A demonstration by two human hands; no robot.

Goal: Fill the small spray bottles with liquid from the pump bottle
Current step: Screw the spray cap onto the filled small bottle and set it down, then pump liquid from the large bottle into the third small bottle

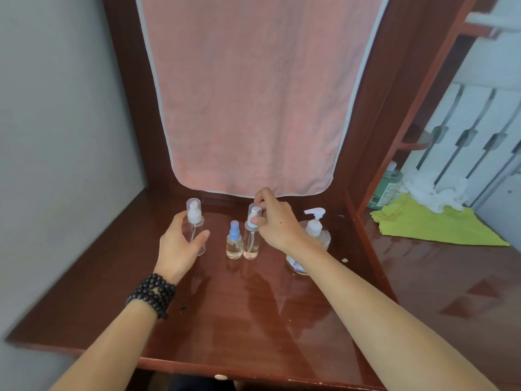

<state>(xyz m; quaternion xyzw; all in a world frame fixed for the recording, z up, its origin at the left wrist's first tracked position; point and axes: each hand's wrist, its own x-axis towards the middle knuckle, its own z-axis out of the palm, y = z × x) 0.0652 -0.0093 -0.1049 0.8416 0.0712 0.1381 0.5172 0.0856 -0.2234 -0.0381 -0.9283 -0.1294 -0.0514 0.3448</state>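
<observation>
Clear thin plastic all round, so the spray bottles should be light, stiff-walled and easy to tip, likely slick given the wet-looking gloss underneath. Left hand (180,244) has a loose grip, fingers curled round the body of the left spray bottle (194,230), which looks empty and still capped. Right hand (275,221) pinches the cap of the middle tall spray bottle (251,235) between thumb and fingertips; that one holds a little liquid at the bottom. Short blue-nozzle spray bottle (234,244) stands just beside it, part full, untouched. Pump bottle (314,230) sits right of the right wrist, partly hidden; heaviest item by my guess, best pressed on the head, base steadied. Take small bottles at the body, twist at the collar. Glossy red-brown tabletop (239,320), reflective. Pink towel (248,94) hangs behind; yellow-green cloth (428,224) and white rags on the right.
</observation>
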